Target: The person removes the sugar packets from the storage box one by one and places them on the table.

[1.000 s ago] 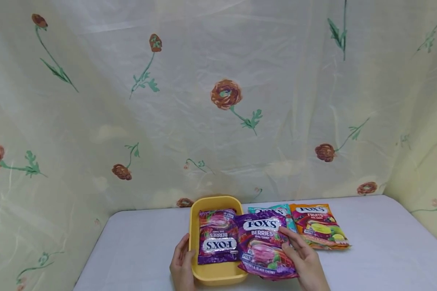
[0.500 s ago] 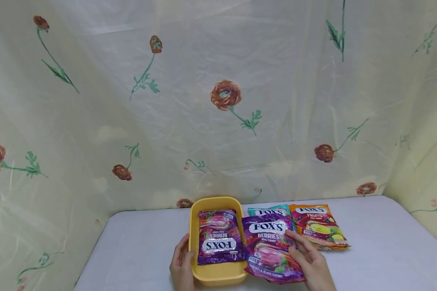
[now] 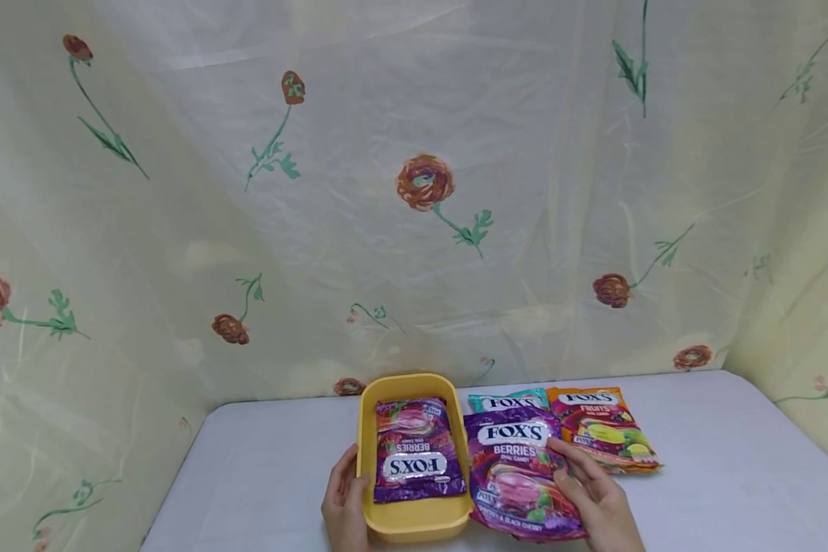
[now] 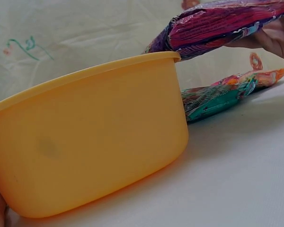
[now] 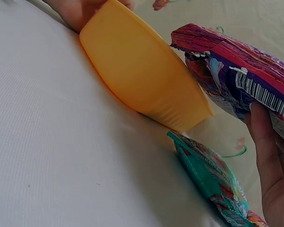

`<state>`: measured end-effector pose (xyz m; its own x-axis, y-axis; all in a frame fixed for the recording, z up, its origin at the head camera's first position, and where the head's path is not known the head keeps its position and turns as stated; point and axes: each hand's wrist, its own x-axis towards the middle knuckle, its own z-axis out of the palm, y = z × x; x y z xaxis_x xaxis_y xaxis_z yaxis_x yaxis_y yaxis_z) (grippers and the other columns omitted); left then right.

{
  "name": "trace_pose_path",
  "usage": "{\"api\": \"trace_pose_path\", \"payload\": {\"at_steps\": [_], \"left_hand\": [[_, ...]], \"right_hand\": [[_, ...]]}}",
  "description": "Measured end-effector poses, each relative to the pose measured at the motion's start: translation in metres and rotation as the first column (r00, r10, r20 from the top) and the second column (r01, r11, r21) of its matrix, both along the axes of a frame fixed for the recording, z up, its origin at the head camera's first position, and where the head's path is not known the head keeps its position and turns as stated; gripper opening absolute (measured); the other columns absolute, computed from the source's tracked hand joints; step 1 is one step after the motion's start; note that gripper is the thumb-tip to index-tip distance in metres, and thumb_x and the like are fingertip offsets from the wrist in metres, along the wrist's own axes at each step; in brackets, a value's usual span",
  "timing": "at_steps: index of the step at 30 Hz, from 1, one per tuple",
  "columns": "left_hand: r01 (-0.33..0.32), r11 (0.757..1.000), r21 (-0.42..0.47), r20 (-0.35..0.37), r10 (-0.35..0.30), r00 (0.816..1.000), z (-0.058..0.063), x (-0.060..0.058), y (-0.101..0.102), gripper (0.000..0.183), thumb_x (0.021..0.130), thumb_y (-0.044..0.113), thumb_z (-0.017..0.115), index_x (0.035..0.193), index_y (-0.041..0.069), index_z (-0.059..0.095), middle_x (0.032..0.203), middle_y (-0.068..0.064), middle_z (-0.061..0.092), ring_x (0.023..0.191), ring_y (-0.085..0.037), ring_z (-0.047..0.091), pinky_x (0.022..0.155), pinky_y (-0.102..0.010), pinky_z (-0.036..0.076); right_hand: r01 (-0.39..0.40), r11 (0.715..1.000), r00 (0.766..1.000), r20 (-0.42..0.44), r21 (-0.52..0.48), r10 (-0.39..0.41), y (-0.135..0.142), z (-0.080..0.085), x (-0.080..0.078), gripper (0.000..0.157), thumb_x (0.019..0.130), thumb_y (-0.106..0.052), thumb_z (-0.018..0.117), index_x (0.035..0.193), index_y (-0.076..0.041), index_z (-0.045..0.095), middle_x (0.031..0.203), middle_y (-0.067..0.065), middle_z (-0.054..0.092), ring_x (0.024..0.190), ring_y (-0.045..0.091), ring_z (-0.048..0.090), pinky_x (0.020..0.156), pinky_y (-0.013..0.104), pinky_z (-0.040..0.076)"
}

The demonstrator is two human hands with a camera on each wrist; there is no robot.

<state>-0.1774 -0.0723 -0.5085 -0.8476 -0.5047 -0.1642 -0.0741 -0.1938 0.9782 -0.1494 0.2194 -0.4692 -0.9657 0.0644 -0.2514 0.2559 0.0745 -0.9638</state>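
Berries bag lies inside yellow tray; three out: second berries bag, three o'clock, pinched in right hand's fingers; teal bag, two; orange bag beyond; left hand, unclenched, touches tray, eight.

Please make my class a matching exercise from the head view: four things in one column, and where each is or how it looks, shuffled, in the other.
Column 1
1. yellow tub
2. teal bag
3. orange bag
4. left hand

Column 2
A. lies on the table, furthest right of the bags
B. touches the outside of a container
C. has a purple bag inside
D. mostly hidden behind the Berries bag in the right hand

Pairs: 1-C, 2-D, 3-A, 4-B
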Motion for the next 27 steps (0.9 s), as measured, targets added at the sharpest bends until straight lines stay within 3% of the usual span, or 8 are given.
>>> {"api": "trace_pose_path", "payload": {"at_steps": [2, 4, 6, 8, 10, 17, 27], "left_hand": [[0.001, 1.000, 0.002, 0.003, -0.001, 1.000, 0.000, 0.000, 0.000, 0.048, 0.084, 0.002, 0.044, 0.132, 0.005, 0.051, 0.141, -0.020, 0.048, 0.134, -0.033, 0.041, 0.105, -0.034, 0.040], [0.004, 1.000, 0.003, 0.004, -0.004, 1.000, 0.000, 0.000, 0.000, 0.048, 0.084, 0.002, 0.044, 0.132, 0.005, 0.051, 0.141, -0.020, 0.047, 0.135, -0.034, 0.041, 0.105, -0.034, 0.040], [0.006, 1.000, 0.006, 0.004, -0.006, 1.000, 0.000, 0.000, 0.000, 0.048, 0.085, 0.002, 0.044, 0.132, 0.005, 0.051, 0.141, -0.019, 0.047, 0.135, -0.033, 0.040, 0.105, -0.034, 0.040], [0.005, 1.000, 0.009, 0.000, -0.005, 1.000, 0.000, 0.000, 0.000, 0.048, 0.085, 0.002, 0.044, 0.132, 0.005, 0.051, 0.141, -0.019, 0.047, 0.135, -0.033, 0.040, 0.106, -0.035, 0.039], [0.004, 1.000, 0.008, -0.001, -0.004, 1.000, 0.000, 0.000, 0.000, 0.048, 0.084, 0.002, 0.045, 0.132, 0.005, 0.051, 0.141, -0.019, 0.048, 0.135, -0.033, 0.041, 0.106, -0.036, 0.039], [0.000, 1.000, -0.010, 0.006, 0.000, 1.000, -0.001, 0.000, 0.000, 0.047, 0.085, 0.002, 0.045, 0.132, 0.006, 0.051, 0.141, -0.019, 0.048, 0.134, -0.033, 0.041, 0.106, -0.036, 0.039], [0.008, 1.000, -0.005, -0.002, -0.008, 1.000, 0.000, 0.000, -0.001, 0.047, 0.085, 0.003, 0.045, 0.132, 0.007, 0.051, 0.141, -0.018, 0.048, 0.135, -0.032, 0.041, 0.106, -0.034, 0.039]], "right_hand": [[0.005, 1.000, 1.000, 0.002, -0.010, -0.005, 0.001, -0.001, 0.001, 0.066, 0.088, -0.050, 0.055, 0.145, -0.025, 0.036, 0.157, 0.011, 0.022, 0.138, 0.023, 0.035, 0.089, 0.021, 0.054], [0.009, 1.000, 1.000, 0.002, -0.029, -0.009, 0.002, -0.002, 0.002, 0.065, 0.088, -0.049, 0.056, 0.145, -0.025, 0.036, 0.157, 0.011, 0.023, 0.125, 0.007, 0.047, 0.088, 0.025, 0.055], [0.018, 0.999, 1.000, 0.008, -0.036, -0.018, 0.003, -0.002, 0.002, 0.065, 0.088, -0.050, 0.056, 0.145, -0.026, 0.037, 0.157, 0.010, 0.024, 0.110, -0.009, 0.050, 0.087, 0.027, 0.056], [0.021, 0.999, 1.000, 0.010, -0.043, -0.020, 0.005, -0.002, 0.002, 0.066, 0.087, -0.050, 0.057, 0.144, -0.026, 0.037, 0.157, 0.010, 0.024, 0.100, -0.016, 0.050, 0.086, 0.028, 0.057], [0.025, 0.999, 1.000, 0.017, -0.043, -0.024, 0.006, -0.002, 0.003, 0.067, 0.086, -0.052, 0.057, 0.144, -0.026, 0.037, 0.157, 0.009, 0.025, 0.101, -0.014, 0.050, 0.086, 0.029, 0.057], [0.039, 0.998, 0.997, 0.072, -0.039, -0.036, 0.010, -0.002, 0.005, 0.072, 0.082, -0.057, 0.060, 0.144, -0.029, 0.036, 0.156, 0.011, 0.027, 0.121, 0.018, 0.052, 0.085, 0.035, 0.058], [0.016, 1.000, 0.994, 0.112, 0.027, -0.019, 0.022, -0.016, 0.010, 0.079, 0.079, -0.059, 0.061, 0.145, -0.023, 0.035, 0.152, 0.020, 0.029, 0.117, 0.025, 0.056, 0.085, 0.041, 0.058]]}}
